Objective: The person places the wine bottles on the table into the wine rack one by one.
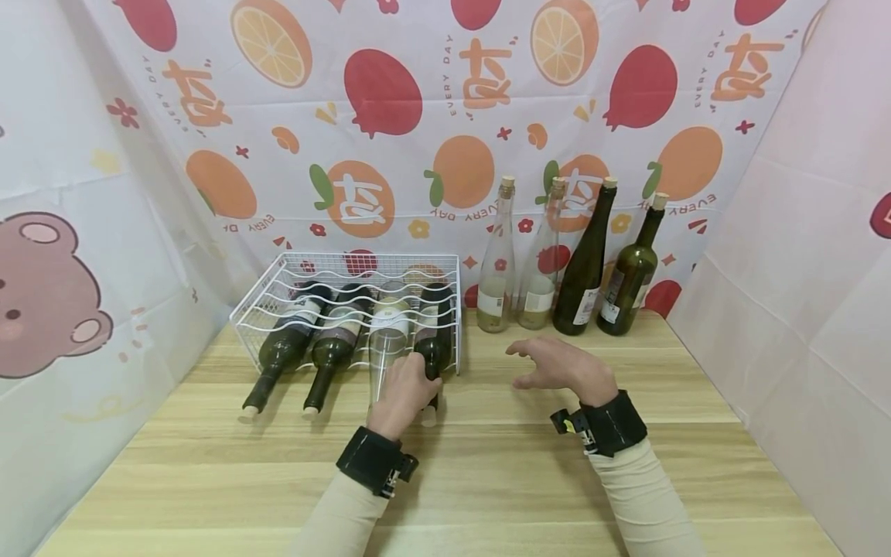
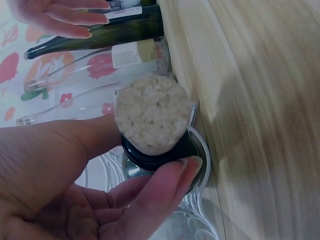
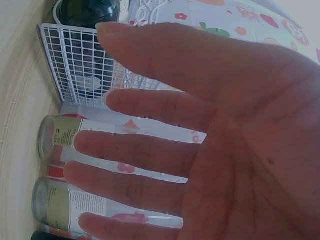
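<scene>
In the head view a white wire rack (image 1: 457,325) holds several bottles lying on their sides, necks toward me. My left hand (image 1: 404,391) grips the neck of the rightmost dark green bottle (image 1: 433,340). The left wrist view shows its cork (image 2: 152,112) close up, with thumb and fingers around the neck just behind it. Left of that bottle lies a clear one (image 1: 387,340), partly behind my hand. My right hand (image 1: 567,367) hovers right of the rack, holding nothing; in the right wrist view its fingers (image 3: 140,152) are spread and nearly straight.
Two clear corked bottles (image 1: 494,286) and two dark green ones, one of them a slim bottle (image 1: 583,271), stand upright at the back right. Two more dark bottles (image 1: 281,348) lie in the rack's left part. A fruit-printed cloth (image 1: 418,178) hangs behind the wooden table (image 1: 487,480).
</scene>
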A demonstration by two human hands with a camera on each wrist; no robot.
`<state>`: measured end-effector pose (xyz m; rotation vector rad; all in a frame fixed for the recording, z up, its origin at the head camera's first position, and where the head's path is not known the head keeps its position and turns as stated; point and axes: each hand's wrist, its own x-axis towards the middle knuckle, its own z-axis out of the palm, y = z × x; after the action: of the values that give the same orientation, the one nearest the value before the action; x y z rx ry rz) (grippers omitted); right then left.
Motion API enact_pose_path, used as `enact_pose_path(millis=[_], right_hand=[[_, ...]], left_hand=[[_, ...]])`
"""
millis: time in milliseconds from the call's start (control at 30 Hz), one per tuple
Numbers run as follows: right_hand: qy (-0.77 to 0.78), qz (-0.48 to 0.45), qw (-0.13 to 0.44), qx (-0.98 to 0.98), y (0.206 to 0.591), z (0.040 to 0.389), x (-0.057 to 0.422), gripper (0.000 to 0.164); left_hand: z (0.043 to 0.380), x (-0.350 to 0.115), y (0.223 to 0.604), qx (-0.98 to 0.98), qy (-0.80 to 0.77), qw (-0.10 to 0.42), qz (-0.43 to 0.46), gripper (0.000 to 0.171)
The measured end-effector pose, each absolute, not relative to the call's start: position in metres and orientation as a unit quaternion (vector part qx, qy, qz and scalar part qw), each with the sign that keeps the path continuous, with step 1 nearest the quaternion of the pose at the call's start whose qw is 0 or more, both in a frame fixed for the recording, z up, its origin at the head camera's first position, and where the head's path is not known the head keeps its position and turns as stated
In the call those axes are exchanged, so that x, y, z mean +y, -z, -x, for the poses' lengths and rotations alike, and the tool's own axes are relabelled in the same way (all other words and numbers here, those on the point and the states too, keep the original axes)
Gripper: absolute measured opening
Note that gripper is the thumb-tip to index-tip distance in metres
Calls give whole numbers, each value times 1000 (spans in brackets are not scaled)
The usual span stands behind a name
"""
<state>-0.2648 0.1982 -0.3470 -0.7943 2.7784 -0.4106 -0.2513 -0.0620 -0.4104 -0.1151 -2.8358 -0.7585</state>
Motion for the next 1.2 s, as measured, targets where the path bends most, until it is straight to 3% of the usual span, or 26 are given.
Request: enact_pose_path(millis=[367, 567, 767, 1000, 1200], right_hand=[[137, 273, 111, 946, 346, 264, 198, 52], [137, 276, 104, 946, 347, 265, 200, 51], [136, 271, 108, 947, 347, 265, 199, 51], [133, 273, 106, 947, 346, 264, 198, 50], [133, 274, 105, 947, 346, 264, 198, 49]], left_hand=[[251, -61, 410, -965, 248, 77, 36, 27], [251, -61, 406, -972, 233, 12, 41, 38], [256, -65, 408, -960, 271, -59, 48, 37], [287, -76, 447, -955, 290, -56, 32, 35], [288, -76, 449, -953, 299, -26, 24, 41]])
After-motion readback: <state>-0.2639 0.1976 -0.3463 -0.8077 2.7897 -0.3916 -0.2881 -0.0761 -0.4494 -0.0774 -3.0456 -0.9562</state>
